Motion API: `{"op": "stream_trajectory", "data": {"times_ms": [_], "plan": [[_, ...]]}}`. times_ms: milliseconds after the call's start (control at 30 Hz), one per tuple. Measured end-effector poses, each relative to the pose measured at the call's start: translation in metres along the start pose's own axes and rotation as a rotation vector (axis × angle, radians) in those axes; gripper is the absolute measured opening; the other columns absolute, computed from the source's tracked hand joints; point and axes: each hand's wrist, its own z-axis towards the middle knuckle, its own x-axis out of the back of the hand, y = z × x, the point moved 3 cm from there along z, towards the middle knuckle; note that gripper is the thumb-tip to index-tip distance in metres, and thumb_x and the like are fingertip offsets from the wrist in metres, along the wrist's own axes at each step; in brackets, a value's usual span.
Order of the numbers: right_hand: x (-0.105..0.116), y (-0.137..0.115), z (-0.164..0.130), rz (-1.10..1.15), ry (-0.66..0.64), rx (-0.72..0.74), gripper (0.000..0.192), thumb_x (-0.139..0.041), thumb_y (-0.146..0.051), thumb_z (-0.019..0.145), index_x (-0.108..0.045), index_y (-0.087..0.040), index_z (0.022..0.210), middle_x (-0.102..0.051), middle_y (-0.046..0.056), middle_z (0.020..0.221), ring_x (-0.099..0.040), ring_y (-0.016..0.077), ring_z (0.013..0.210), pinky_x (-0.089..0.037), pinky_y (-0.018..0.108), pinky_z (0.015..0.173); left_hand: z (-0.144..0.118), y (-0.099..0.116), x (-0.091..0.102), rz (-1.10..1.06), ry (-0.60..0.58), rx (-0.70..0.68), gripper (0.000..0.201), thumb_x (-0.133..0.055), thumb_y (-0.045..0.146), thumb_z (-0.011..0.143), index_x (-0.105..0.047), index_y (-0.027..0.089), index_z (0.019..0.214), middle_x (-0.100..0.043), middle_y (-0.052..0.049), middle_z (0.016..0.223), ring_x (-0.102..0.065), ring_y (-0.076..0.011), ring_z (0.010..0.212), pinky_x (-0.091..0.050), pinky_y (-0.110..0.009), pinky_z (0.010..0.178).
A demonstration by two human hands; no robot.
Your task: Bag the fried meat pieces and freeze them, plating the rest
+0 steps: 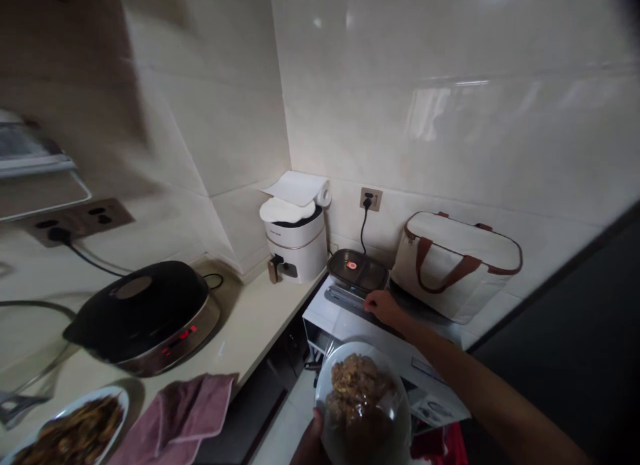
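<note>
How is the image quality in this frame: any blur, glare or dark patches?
Head view: the left wall and shelf smear with motion blur; window glare streaks the tiled wall; the lower right falls into deep shadow; straight edges bow near the borders; the plate of food in the left hand stays fairly sharp.

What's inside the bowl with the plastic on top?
The round white bowl in the left hand holds a brown, crumbly heap of food under clear plastic wrap. Glare and the heap hide whatever lies underneath, and what the food is stays unclear.

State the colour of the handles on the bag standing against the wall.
Reddish-brown, on a cream bag; the head view shows its handles clearly.
</note>
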Motion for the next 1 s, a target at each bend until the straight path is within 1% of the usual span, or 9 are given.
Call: {"op": "stream_trajectory", "data": {"times_ms": [167, 267, 433, 533, 667, 733, 800, 933, 1000], "plan": [[0.028, 0.041, -0.06, 0.056, 0.039, -0.05, 0.015, -0.059, -0.014, 0.071, -0.073, -0.019, 0.07, -0.073, 0.003, 0.078, -0.066, 0.0184, 0.076, -0.047, 0.028, 0.073, -0.002, -0.005, -0.002, 0.087, -0.04, 0.065, 0.07, -0.057, 0.08, 0.059, -0.073, 0.036, 0.11, -0.057, -0.002, 0.139, -0.027, -0.0368, 0.141, -0.031, -0.048, 0.113], [0.05, 0.07, -0.102, 0.078, 0.061, -0.091, 0.013, -0.059, -0.02, 0.071, -0.072, -0.021, 0.068, -0.072, 0.002, 0.075, -0.065, 0.0194, 0.074, -0.047, 0.029, 0.072, -0.002, -0.007, 0.004, 0.092, 0.003, 0.005, 0.067, -0.056, 0.075, 0.069, -0.072, 0.029, 0.113, -0.06, -0.006, 0.135, -0.027, -0.035, 0.142, -0.021, -0.046, 0.119], [0.069, 0.106, -0.154, 0.099, 0.108, -0.169, 0.019, -0.056, -0.027, 0.076, -0.072, -0.021, 0.067, -0.069, 0.004, 0.072, -0.065, 0.0211, 0.072, -0.049, 0.033, 0.071, -0.011, -0.005, 0.018, 0.089, 0.007, -0.025, 0.053, -0.061, 0.068, 0.072, -0.076, 0.029, 0.106, -0.067, -0.006, 0.125, -0.033, -0.0331, 0.14, -0.02, -0.043, 0.119], [0.073, 0.103, -0.168, 0.041, 0.241, -0.091, 0.021, -0.055, -0.03, 0.08, -0.073, -0.023, 0.071, -0.071, 0.007, 0.083, -0.064, 0.0242, 0.084, -0.05, 0.04, 0.081, -0.025, 0.005, 0.018, 0.107, 0.057, -0.084, 0.054, -0.053, 0.068, 0.078, -0.074, 0.028, 0.109, -0.067, -0.006, 0.126, -0.035, -0.0319, 0.139, -0.016, -0.043, 0.12], [0.075, 0.065, -0.173, 0.035, 0.55, 0.094, 0.022, -0.057, -0.037, 0.085, -0.075, -0.026, 0.092, -0.069, 0.009, 0.107, -0.056, 0.0287, 0.114, -0.045, 0.049, 0.098, -0.044, 0.016, 0.004, 0.154, 0.14, -0.089, 0.062, -0.054, 0.068, 0.078, -0.073, 0.019, 0.111, -0.068, -0.014, 0.121, -0.04, -0.0347, 0.136, -0.012, -0.05, 0.119], [0.064, 0.042, -0.167, 0.173, 0.548, 0.087, 0.025, -0.057, -0.041, 0.087, -0.073, -0.026, 0.099, -0.069, 0.008, 0.109, -0.059, 0.0269, 0.11, -0.048, 0.046, 0.097, -0.053, 0.021, -0.004, 0.14, 0.196, -0.095, 0.063, -0.056, 0.067, 0.076, -0.072, 0.016, 0.11, -0.069, -0.016, 0.12, -0.042, -0.0357, 0.134, -0.015, -0.052, 0.118], [0.038, 0.025, -0.151, 0.37, 0.42, 0.0, 0.031, -0.055, -0.047, 0.087, -0.07, -0.024, 0.103, -0.071, 0.008, 0.104, -0.065, 0.0249, 0.097, -0.053, 0.043, 0.088, -0.063, 0.025, -0.012, 0.126, 0.243, -0.143, 0.064, -0.06, 0.067, 0.075, -0.071, 0.015, 0.111, -0.068, -0.017, 0.121, -0.044, -0.0363, 0.133, -0.019, -0.054, 0.116], [-0.036, -0.003, -0.1, 0.652, 0.143, -0.151, 0.056, -0.062, -0.062, 0.073, -0.064, -0.019, 0.109, -0.07, 0.012, 0.107, -0.066, 0.0277, 0.097, -0.054, 0.042, 0.085, -0.094, 0.025, -0.028, 0.104, 0.322, -0.253, 0.065, -0.064, 0.063, 0.074, -0.066, 0.014, 0.117, -0.068, -0.017, 0.121, -0.048, -0.036, 0.129, -0.025, -0.053, 0.115], [-0.074, -0.02, -0.075, 0.734, -0.058, -0.178, 0.056, -0.058, -0.068, 0.072, -0.065, -0.021, 0.103, -0.071, 0.012, 0.105, -0.066, 0.0275, 0.097, -0.054, 0.039, 0.081, -0.112, 0.022, -0.034, 0.093, 0.359, -0.313, 0.066, -0.065, 0.063, 0.073, -0.066, 0.014, 0.118, -0.068, -0.018, 0.121, -0.051, -0.0363, 0.127, -0.027, -0.052, 0.115]]}}
